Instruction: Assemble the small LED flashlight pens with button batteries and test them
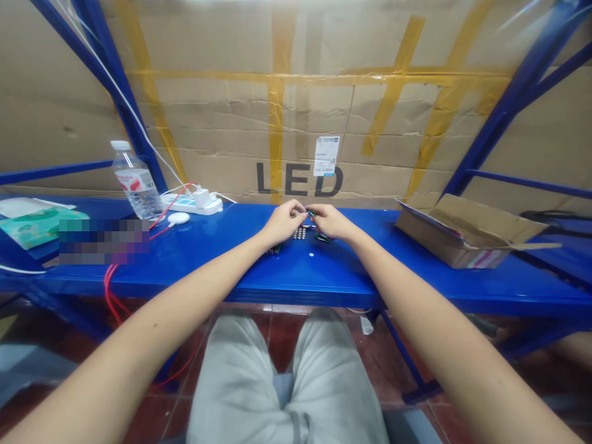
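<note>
Our right hand (331, 221) pinches a small dark-green piece (311, 214), likely to steady it beside our left hand (283, 222), whose grip we cannot tell.

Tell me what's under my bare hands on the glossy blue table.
Small silvery pieces in rows show by the left hand, a dark green looped item by the right hand. Whatever the palms and fingers cover is hidden.

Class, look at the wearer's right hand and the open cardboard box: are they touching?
Apart. The head view shows it: a stretch of blue tabletop lies between the right hand and the open cardboard box.
</note>
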